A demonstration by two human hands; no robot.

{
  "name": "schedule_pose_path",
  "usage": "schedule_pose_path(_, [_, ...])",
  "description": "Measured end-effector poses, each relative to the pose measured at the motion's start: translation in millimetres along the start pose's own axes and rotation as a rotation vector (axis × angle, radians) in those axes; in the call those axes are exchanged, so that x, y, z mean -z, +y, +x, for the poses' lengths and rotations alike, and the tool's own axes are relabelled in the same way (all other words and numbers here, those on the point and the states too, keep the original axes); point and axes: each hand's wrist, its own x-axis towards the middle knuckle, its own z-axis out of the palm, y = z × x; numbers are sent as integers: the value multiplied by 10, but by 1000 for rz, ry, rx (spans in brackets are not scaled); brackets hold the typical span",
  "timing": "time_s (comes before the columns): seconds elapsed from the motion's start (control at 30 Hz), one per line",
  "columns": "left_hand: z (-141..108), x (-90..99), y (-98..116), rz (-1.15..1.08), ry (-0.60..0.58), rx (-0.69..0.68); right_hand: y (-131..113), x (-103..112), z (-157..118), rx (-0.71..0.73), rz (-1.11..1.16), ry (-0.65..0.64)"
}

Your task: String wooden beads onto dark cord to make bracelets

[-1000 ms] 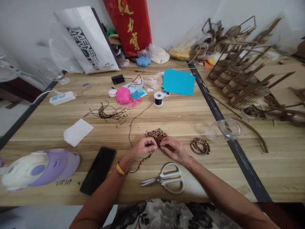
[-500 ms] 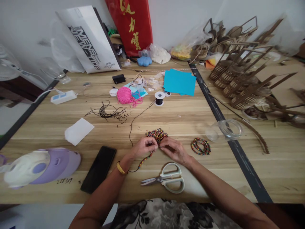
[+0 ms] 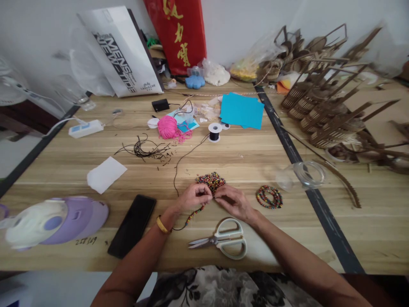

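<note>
A pile of small multicoloured beads lies on the wooden table, just beyond my fingertips. My left hand pinches the black cord near its end, and a strand of threaded beads hangs below it. Close by on the right, my right hand has thumb and forefinger pressed together at the pile's near edge; whatever is between them is too small to make out. The black cord runs back to a white spool. A coiled bead string lies to the right.
Scissors lie in front of my hands. A black phone and a purple-and-white device are at left. Further back are pink yarn, cut black cords and blue sheets. Clear rings and woven baskets stand right.
</note>
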Motion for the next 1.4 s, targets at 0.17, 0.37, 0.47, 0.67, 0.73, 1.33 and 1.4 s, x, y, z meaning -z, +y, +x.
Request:
schedule_pose_path(0.17, [6,-2,4,-10,-14,-1,-20,-7,13,-3,14,-4])
schedule_pose_path(0.37, [7,5,-27,-4,-34,-25,-47,-7,26,-8,24,4])
schedule_pose_path(0.47, [4,2,-8,4,-26,-22,-43,-10,21,-10,25,15])
schedule_pose_path(0.67, [3,4,-9,37,-42,1,-20,-19,7,-15,26,21])
schedule_pose_path(0.73, [4,6,-20,42,-45,1,-15,-21,5,-14,38,18])
schedule_pose_path(1.33, [4,-2,6,15,-25,7,0,-27,-2,-14,63,-2])
schedule_pose_path(1.4, [7,5,-6,11,-26,6,-4,-22,0,-20,62,10])
